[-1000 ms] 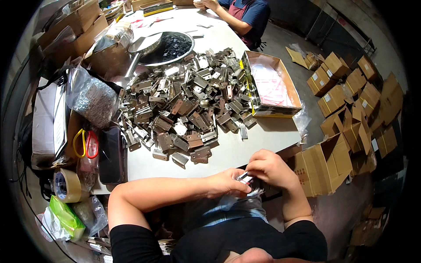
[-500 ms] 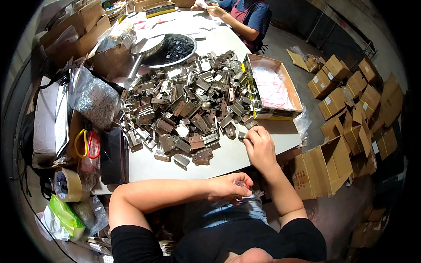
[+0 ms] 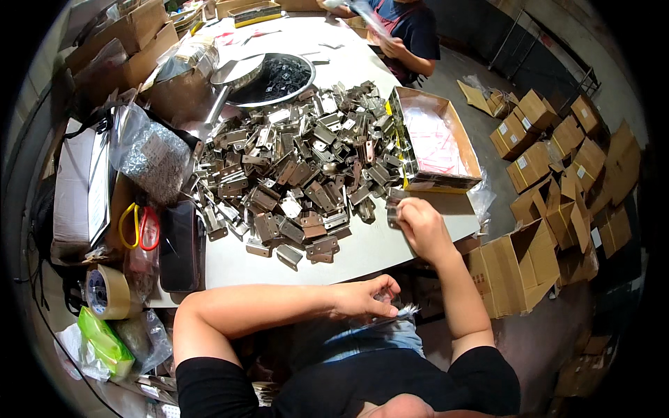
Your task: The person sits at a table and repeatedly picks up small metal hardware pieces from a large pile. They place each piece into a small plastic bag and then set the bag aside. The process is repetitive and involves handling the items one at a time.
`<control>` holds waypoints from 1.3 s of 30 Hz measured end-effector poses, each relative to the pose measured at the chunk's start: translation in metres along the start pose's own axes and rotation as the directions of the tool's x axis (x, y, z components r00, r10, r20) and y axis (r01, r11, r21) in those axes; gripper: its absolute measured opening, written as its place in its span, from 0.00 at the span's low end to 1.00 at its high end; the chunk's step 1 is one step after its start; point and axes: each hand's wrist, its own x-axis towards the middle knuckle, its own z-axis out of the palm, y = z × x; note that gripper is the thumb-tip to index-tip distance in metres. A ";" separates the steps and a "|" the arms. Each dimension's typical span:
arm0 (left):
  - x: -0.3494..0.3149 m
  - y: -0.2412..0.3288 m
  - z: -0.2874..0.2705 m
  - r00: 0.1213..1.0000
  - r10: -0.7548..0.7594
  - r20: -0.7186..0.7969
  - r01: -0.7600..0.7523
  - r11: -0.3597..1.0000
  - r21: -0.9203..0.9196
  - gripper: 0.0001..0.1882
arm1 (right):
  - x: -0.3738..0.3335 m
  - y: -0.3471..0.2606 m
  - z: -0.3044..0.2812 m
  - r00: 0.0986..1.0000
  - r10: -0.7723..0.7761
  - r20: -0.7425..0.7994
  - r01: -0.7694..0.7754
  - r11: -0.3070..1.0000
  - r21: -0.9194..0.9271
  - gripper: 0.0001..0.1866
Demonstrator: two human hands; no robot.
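Observation:
My right hand [image 3: 425,226] is closed, pinching a metal bracket [image 3: 393,207] by its right side, just below the front of an open box. A large heap of metal brackets [image 3: 300,167] covers the middle of the white table, left of this hand. Over my lap, beyond the table's front edge, my left hand [image 3: 366,296] is curled around what looks like a clear plastic bag [image 3: 384,295]. Its fingers hide most of the bag. The open box [image 3: 456,139] holds clear bags with pink-red print [image 3: 433,143].
A metal basin [image 3: 306,82] with dark parts and a scoop [image 3: 240,70] stands behind the heap. Scissors [image 3: 139,226], a black case [image 3: 180,251] and a tape roll [image 3: 106,292] lie left. Cardboard boxes [image 3: 526,265] crowd the right floor. A co-worker [image 3: 411,35] handles a bag across the table.
My right hand has shifted slightly right, and more of the bracket now shows in its fingers. My left hand has barely moved. The co-worker has lifted a clear bag.

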 end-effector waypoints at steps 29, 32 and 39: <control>0.001 -0.001 -0.002 0.998 -0.006 -0.069 0.017 0.987 0.161 0.29 | -0.018 -0.026 0.002 0.984 0.120 -0.135 -0.097 0.982 0.163 0.07; 0.001 -0.002 -0.002 0.996 -0.003 -0.084 0.016 0.987 0.159 0.29 | -0.020 -0.024 0.011 0.986 0.109 -0.129 -0.109 0.994 0.006 0.07; -0.002 0.006 0.000 0.994 -0.008 -0.111 0.018 0.996 0.088 0.33 | -0.029 -0.033 0.001 0.991 0.061 -0.121 -0.047 0.992 0.117 0.05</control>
